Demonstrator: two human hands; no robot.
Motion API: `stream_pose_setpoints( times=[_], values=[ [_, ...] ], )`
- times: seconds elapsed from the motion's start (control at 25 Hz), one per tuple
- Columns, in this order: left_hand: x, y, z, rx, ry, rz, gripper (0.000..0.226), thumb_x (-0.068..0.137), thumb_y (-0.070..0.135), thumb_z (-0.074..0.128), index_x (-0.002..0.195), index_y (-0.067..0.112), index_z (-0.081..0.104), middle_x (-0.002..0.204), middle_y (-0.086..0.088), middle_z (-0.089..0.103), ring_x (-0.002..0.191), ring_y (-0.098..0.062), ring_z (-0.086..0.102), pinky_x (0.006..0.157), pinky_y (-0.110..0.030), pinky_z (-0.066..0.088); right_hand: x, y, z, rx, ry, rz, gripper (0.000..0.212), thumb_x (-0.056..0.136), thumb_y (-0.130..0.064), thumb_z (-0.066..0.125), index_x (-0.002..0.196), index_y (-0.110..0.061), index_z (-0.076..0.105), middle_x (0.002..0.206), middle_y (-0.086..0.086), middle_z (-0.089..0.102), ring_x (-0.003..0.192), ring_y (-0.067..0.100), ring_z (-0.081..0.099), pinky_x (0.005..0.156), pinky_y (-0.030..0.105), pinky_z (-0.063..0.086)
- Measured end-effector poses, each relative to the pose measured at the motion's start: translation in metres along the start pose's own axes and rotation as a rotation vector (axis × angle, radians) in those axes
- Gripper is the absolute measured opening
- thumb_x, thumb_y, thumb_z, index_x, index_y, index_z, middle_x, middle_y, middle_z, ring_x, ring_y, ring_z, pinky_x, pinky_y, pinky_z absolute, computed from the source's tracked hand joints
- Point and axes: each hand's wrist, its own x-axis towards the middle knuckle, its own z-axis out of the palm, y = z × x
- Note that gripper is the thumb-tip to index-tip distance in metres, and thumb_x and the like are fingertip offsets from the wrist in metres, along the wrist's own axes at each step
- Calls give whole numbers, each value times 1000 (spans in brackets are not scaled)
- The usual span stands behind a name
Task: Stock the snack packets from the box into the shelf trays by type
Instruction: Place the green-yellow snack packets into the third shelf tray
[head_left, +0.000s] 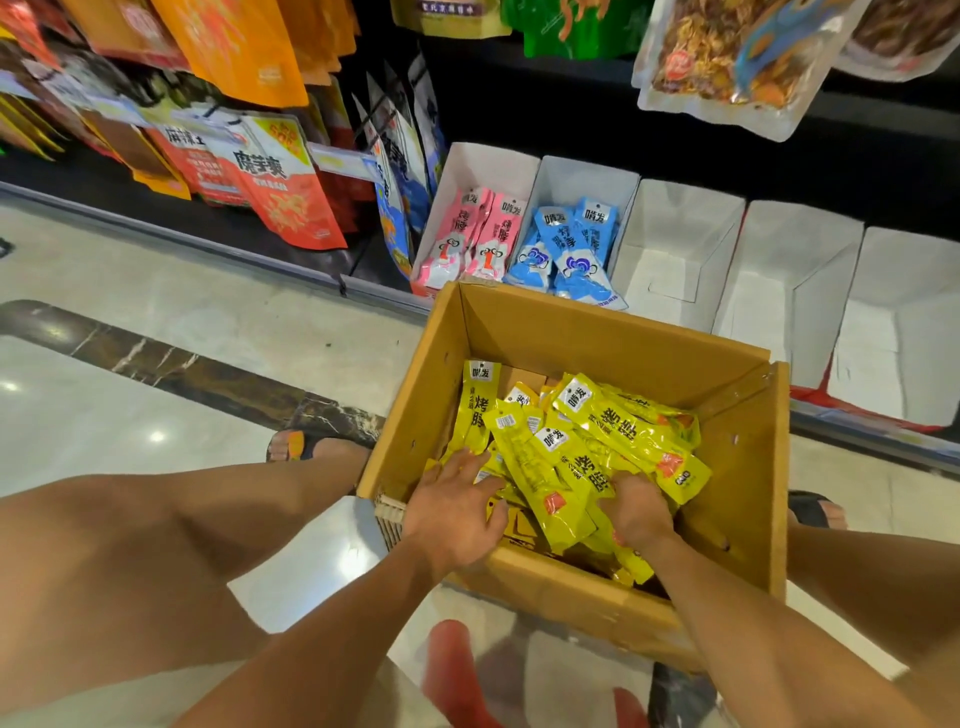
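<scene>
While both hands are inside the cardboard box (597, 332), the yellow packets (587, 447) lie in a loose heap across its floor, thickest toward the near right corner.

Packets: long, narrow, glossy yellow foil. Black characters run down the length, with a white label patch at the top and a small orange-red mark near the bottom.

Left hand (457, 514): fingers (467, 460) spread, lying flat on packets near the box's left wall.

Right hand (641, 512): fingers curl down into the heap by the near edge, tips hidden. Cannot tell whether they grip a packet.

Behind the box's far wall, along the shelf's front edge: a white tray (488, 166) with pink packets (478, 234). The next tray (587, 179) to its right has blue packets (571, 244) of the same shape.
</scene>
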Motion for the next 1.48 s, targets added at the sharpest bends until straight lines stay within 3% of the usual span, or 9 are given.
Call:
stream_pose_setpoints(
  times=[0.24,0.48,0.64,0.76,0.84,0.92,1.08,1.2,1.48],
  values=[
    [1,0,-1,-21,-35,-5,56,96,59,25,144,40,48,167,10,24,157,-18,11,122,-49,25,0,5,-11,142,11,77,19,83,-25,74,88,-7,72,79,16,71,73,28,69,61,28,49],
    [4,0,-2,-63,-87,-7,52,98,59,33,142,38,53,162,12,35,155,-14,15,119,-46,29,-15,-4,-24,211,2,61,32,85,-27,75,110,-8,74,103,13,75,96,27,71,75,28,52],
    [8,2,-5,-142,-111,-22,51,100,59,31,136,37,60,155,9,46,152,-13,25,113,-44,37,-29,-18,-40,250,67,15,24,85,-23,74,77,-1,70,72,14,67,71,31,67,61,32,49],
    [16,2,-2,-389,-100,-109,51,97,67,30,124,39,65,135,1,63,128,-22,56,103,-42,48,-41,-33,-53,354,114,-27,15,87,-24,75,92,-10,75,82,3,67,51,13,57,50,21,48],
    [20,5,-4,-687,-47,-135,52,97,68,35,108,30,69,100,7,70,96,-17,65,92,-40,54,-46,-48,-59,468,114,-35,31,87,-26,76,114,-12,73,107,-1,70,68,13,68,58,10,46],
    [23,14,-12,-969,-18,-149,38,103,54,47,90,26,71,84,17,66,87,-9,64,88,-34,51,-50,-66,-61,564,118,-87,39,85,-26,79,120,-10,71,118,4,70,97,16,69,78,17,47],
    [30,25,-25,-1316,16,-170,28,101,41,61,86,18,66,85,3,62,81,-15,61,77,-33,47,-60,-105,-56,763,98,-150,41,79,-24,84,115,-12,71,106,4,70,97,13,66,87,27,54],
    [32,21,-27,-1432,114,-203,16,103,29,60,96,23,73,86,13,75,81,-8,68,70,-26,51,-65,-122,-49,837,33,-244,25,86,-17,78,109,-23,70,101,-2,70,93,12,67,84,28,55],
    [41,-8,-11,-1451,203,-310,17,106,26,55,103,30,71,105,7,77,103,-20,72,93,-44,57,-35,-96,-33,774,36,-105,19,92,-10,65,94,-28,72,101,-1,70,89,20,67,77,35,54]
  ],
)
